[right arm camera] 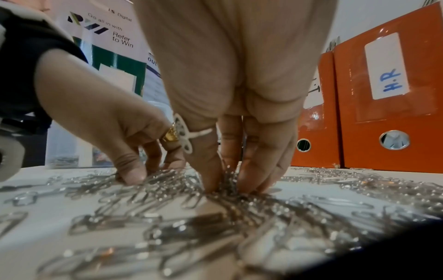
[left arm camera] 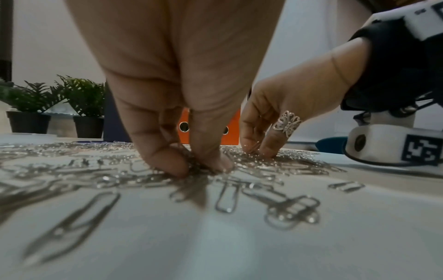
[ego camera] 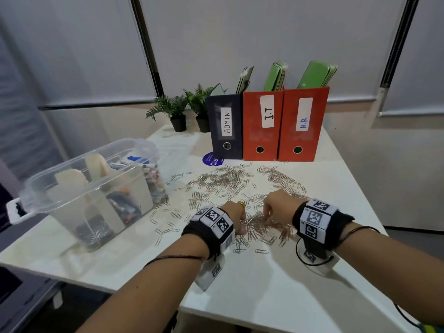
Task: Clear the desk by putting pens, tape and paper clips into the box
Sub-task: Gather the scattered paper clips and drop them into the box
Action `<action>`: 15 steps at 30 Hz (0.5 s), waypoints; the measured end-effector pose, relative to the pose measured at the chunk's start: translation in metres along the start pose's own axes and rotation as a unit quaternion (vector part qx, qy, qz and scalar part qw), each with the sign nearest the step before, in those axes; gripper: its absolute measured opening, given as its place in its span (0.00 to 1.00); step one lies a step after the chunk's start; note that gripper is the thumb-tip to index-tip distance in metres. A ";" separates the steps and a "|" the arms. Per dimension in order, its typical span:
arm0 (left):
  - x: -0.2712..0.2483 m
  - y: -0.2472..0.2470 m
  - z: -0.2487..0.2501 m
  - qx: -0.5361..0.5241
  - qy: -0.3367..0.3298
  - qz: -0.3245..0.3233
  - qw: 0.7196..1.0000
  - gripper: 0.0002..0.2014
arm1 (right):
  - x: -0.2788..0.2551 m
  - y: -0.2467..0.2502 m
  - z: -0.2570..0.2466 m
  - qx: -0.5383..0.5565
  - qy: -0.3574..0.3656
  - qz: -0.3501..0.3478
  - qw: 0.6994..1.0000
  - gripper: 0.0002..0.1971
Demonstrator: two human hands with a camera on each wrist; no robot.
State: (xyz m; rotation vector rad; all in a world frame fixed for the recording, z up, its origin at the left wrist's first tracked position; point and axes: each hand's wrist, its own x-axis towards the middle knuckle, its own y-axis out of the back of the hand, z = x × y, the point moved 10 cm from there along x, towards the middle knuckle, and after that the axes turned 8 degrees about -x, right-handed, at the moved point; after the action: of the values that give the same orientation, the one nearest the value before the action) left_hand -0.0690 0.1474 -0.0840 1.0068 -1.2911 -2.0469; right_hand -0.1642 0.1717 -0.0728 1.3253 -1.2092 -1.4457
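Nearest the front edge of the table (ego camera: 276,296), a few stray paper clips (ego camera: 261,251) lie apart from the rest. Just beyond them our left hand (ego camera: 236,216) and right hand (ego camera: 277,206) work side by side in a dense heap of clips (ego camera: 260,224). Both grips are closing on clips: the left wrist view shows the left fingertips (left arm camera: 172,166) bunched down into the heap, and the right wrist view shows the right fingertips (right arm camera: 212,181) pinching a tuft of clips upright between them.

We judge this to be the gathering step. Pens and tape seem already stowed, since markers and pale rolls show inside the clear box (ego camera: 72,183), which stands toward the left edge with some clips on its floor.

Further back, a broad scatter of clips (ego camera: 223,179) stretches toward the three file boxes (ego camera: 269,126) and two potted plants (ego camera: 177,111) along the far edge.

Next we need a firm pinch on each handful, a lift without shedding, and a carry left over the box rim; many handfuls remain.
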 end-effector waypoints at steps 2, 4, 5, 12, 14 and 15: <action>0.003 0.003 0.000 -0.005 -0.006 -0.004 1.000 0.15 | 0.000 0.002 -0.003 0.003 -0.005 0.002 1.000 0.14; 0.006 0.002 0.000 0.006 -0.005 -0.010 1.000 0.04 | 0.000 0.004 -0.008 -0.008 -0.002 0.009 1.000 0.14; 0.008 0.003 -0.001 0.009 -0.001 -0.005 1.000 0.06 | 0.000 0.005 -0.009 -0.014 0.001 0.015 1.000 0.13; 0.013 0.016 -0.001 0.016 -0.026 0.042 0.999 0.05 | 0.005 0.014 -0.011 -0.002 0.001 0.044 0.999 0.12; 0.011 0.022 -0.003 -0.005 -0.030 0.071 0.997 0.08 | 0.005 0.021 -0.012 0.014 0.000 0.061 0.998 0.11; 0.009 0.027 -0.004 -0.012 -0.036 0.087 0.995 0.09 | 0.005 0.026 -0.014 0.021 0.001 0.068 0.997 0.10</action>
State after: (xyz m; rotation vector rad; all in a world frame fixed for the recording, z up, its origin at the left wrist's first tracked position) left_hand -0.0700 0.1279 -0.0633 0.7871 -1.3378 -1.9750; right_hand -0.1515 0.1594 -0.0488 1.2474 -1.3076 -1.3292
